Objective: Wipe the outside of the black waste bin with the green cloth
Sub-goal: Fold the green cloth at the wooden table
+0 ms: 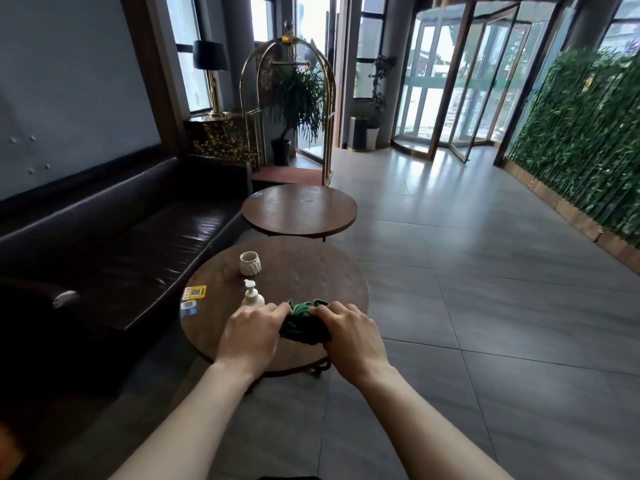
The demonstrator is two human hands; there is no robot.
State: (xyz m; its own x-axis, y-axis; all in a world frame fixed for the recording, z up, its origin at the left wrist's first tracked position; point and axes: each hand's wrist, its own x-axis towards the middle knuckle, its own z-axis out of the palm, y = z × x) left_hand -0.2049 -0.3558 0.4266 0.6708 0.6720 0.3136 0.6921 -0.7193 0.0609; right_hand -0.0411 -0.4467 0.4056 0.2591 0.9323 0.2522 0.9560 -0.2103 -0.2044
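Head view: a tiled lobby, round wooden desk (304, 271) at lower centre. The green cloth (304, 325), soft, light and bunched, lies on it; left hand (251, 332) and right hand (353, 336) fingers grip its edges. No black waste bin can be identified with certainty.

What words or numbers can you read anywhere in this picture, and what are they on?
None can be read.
Yellow card on the round table: a printed square pattern, too blurred to read.
Blue and white card beside it: print too small to read.
Pump bottle: no label visible.
White cup: no writing.
Yellow sign on the green plant wall: too blurred to read.
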